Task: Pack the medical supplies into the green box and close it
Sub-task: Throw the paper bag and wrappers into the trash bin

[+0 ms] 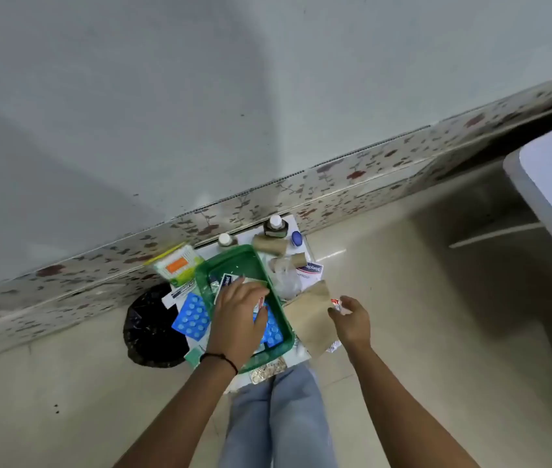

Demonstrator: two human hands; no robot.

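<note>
The green box lies open on a small white table, with a blue blister pack and plaster packets inside. My left hand reaches into the box, palm down, fingers on a small red-and-white packet. My right hand hovers right of the box over a brown paper bag, pinching a small red-and-white sachet. Another blue blister pack lies left of the box. Two bottles, bandage rolls and a plaster box sit behind.
A white and orange packet lies at the table's far left. A black bin stands on the floor to the left. A tiled wall base runs behind. A white table edge is at the right. My knees are below.
</note>
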